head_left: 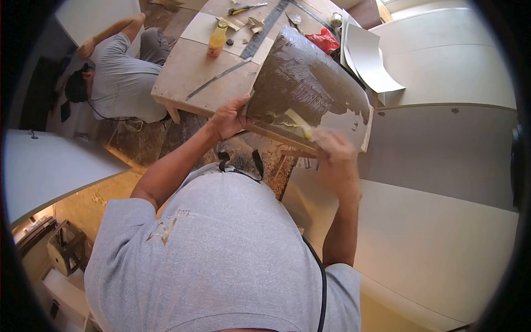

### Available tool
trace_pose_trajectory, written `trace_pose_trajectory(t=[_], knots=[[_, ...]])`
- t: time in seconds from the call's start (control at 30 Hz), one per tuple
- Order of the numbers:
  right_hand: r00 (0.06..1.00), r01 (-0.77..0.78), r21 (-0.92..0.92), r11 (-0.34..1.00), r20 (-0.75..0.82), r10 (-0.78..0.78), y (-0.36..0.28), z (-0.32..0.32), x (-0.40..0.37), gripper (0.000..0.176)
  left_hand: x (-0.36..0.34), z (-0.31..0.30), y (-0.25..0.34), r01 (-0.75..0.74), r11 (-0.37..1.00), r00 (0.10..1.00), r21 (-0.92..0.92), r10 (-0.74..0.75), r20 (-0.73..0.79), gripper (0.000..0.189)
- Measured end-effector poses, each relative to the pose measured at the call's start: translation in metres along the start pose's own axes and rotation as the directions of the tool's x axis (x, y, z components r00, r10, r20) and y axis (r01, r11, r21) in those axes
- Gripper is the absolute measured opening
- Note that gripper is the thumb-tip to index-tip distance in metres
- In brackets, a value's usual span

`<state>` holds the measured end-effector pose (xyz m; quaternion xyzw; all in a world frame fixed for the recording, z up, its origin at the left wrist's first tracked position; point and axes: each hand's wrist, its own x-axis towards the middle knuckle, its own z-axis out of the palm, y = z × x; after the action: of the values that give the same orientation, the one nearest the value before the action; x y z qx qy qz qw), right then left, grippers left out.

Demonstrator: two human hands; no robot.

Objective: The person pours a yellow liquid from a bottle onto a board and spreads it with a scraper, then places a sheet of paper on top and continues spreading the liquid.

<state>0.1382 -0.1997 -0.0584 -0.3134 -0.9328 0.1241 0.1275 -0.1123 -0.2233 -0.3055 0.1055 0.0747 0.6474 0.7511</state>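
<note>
A curved-looking panel [298,77] rests tilted at the near end of the worktable, its face mostly coated in a wet brown layer, with a paler bare patch at the lower right. My left hand [230,117] grips the panel's left lower corner. Slightly blurred by motion, my right hand [335,145] is closed on a pale flat spreader [297,119] with a yellow part by the fingers. The spreader's blade lies against the coated face near the panel's lower edge.
On the wooden worktable [180,83] are a bottle of yellow-orange liquid [217,39], a utility knife [246,9], dark strips and a red plastic bag [322,41]. Curved white sheets [370,61] stand at right. Another person [124,77] crouches at left. Large pale panels [426,238] flank me.
</note>
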Motion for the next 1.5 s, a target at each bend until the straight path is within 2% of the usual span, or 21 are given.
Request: trace_pose_trajectory(t=[0.07, 0.13, 0.23, 0.33, 0.47, 0.53, 0.57, 0.63, 0.67, 0.73, 0.77, 0.83, 0.87, 0.9, 0.93, 1.07, 1.13, 1.2, 1.23, 1.37, 1.5], knots=[[0.985, -0.111, 0.11, 0.988, -0.116, 0.124, 0.0, -0.025, 0.005, 0.029, -0.006, 0.012, -0.002, -0.007, 0.999, 1.0, 0.034, 0.007, 0.014, 0.046], [0.979, -0.159, 0.087, 0.984, -0.113, 0.168, 0.009, -0.051, 0.013, 0.025, -0.003, 0.022, -0.006, -0.043, 0.986, 0.994, 0.164, 0.058, -0.09, 0.046], [0.967, -0.199, -0.06, 0.978, -0.175, 0.186, 0.033, -0.063, 0.03, 0.024, -0.002, 0.01, -0.009, -0.025, 0.995, 0.998, 0.098, 0.031, -0.063, 0.046], [0.968, -0.21, -0.164, 0.964, -0.17, 0.182, 0.086, -0.05, 0.033, 0.025, -0.005, 0.007, -0.008, -0.059, 0.989, 0.994, 0.136, 0.071, -0.081, 0.046], [0.986, -0.138, -0.099, 0.985, -0.11, 0.127, 0.136, -0.024, 0.029, 0.027, -0.01, 0.014, -0.003, -0.06, 0.979, 0.996, 0.194, 0.07, -0.046, 0.046], [0.977, -0.159, -0.221, 0.962, -0.178, 0.12, 0.142, -0.012, 0.021, 0.03, -0.01, 0.011, -0.001, -0.086, 0.99, 0.994, 0.109, 0.092, -0.051, 0.046], [0.974, -0.164, -0.219, 0.962, -0.188, 0.123, 0.146, -0.005, 0.015, 0.03, -0.01, 0.011, 0.0, -0.081, 0.99, 0.995, 0.117, 0.087, -0.047, 0.046], [0.98, -0.133, -0.204, 0.97, -0.17, 0.099, 0.147, 0.006, 0.0, 0.033, -0.011, 0.012, 0.004, -0.039, 0.997, 0.999, -0.073, 0.037, -0.029, 0.046], [0.987, -0.111, -0.179, 0.978, -0.131, 0.088, 0.141, 0.01, -0.008, 0.039, -0.011, 0.014, 0.007, -0.033, 0.997, 0.999, -0.065, 0.031, -0.028, 0.046], [0.99, -0.106, -0.173, 0.979, -0.11, 0.087, 0.132, 0.016, -0.025, 0.041, -0.015, 0.02, 0.016, -0.083, 0.988, 0.996, -0.13, 0.084, 0.004, 0.048], [0.994, -0.09, -0.172, 0.981, -0.083, 0.077, 0.13, 0.018, -0.031, 0.042, -0.017, 0.012, 0.02, -0.083, 0.989, 0.997, -0.122, 0.083, 0.001, 0.048], [0.988, -0.14, -0.194, 0.971, -0.09, 0.124, 0.134, 0.012, -0.037, 0.041, -0.019, 0.002, 0.026, -0.036, 0.998, 0.999, 0.042, 0.036, -0.001, 0.044], [0.977, -0.191, -0.211, 0.959, -0.135, 0.165, 0.139, 0.008, -0.04, 0.038, -0.019, -0.001, 0.024, -0.026, 0.998, 1.0, 0.049, 0.026, 0.005, 0.044], [0.961, -0.246, -0.224, 0.943, -0.183, 0.207, 0.145, 0.003, -0.043, 0.036, -0.02, 0.01, 0.022, -0.062, 0.99, 0.988, 0.128, 0.079, -0.133, 0.044], [0.955, -0.26, -0.221, 0.94, -0.199, 0.218, 0.15, 0.001, -0.046, 0.036, -0.02, 0.018, 0.02, -0.087, 0.973, 0.955, 0.214, 0.143, -0.259, 0.044], [0.916, -0.358, -0.178, 0.917, -0.257, 0.308, 0.163, -0.007, -0.059, 0.029, -0.013, 0.003, 0.01, -0.043, 0.955, 0.991, 0.295, 0.079, -0.11, 0.042], [0.903, -0.382, -0.156, 0.911, -0.274, 0.332, 0.166, -0.016, -0.067, 0.028, -0.006, 0.013, -0.013, -0.036, 0.969, 0.992, 0.243, 0.065, -0.112, 0.042], [0.865, -0.475, -0.124, 0.871, -0.245, 0.437, 0.168, -0.032, -0.075, 0.028, -0.003, 0.032, -0.032, -0.014, 0.98, 0.989, 0.201, 0.043, -0.138, 0.042], [0.863, -0.477, -0.122, 0.87, -0.25, 0.438, 0.176, -0.038, -0.079, 0.028, -0.001, 0.041, -0.039, 0.003, 0.988, 0.985, 0.154, 0.024, -0.172, 0.043], [0.847, -0.464, -0.029, 0.885, -0.307, 0.434, 0.203, -0.065, -0.097, 0.029, 0.01, 0.061, -0.055, 0.075, 0.975, 0.98, 0.211, -0.033, -0.197, 0.047], [0.833, -0.446, 0.031, 0.895, -0.351, 0.427, 0.184, -0.085, -0.082, 0.028, 0.015, 0.065, -0.056, 0.07, 0.986, 0.976, 0.152, -0.036, -0.213, 0.047]])
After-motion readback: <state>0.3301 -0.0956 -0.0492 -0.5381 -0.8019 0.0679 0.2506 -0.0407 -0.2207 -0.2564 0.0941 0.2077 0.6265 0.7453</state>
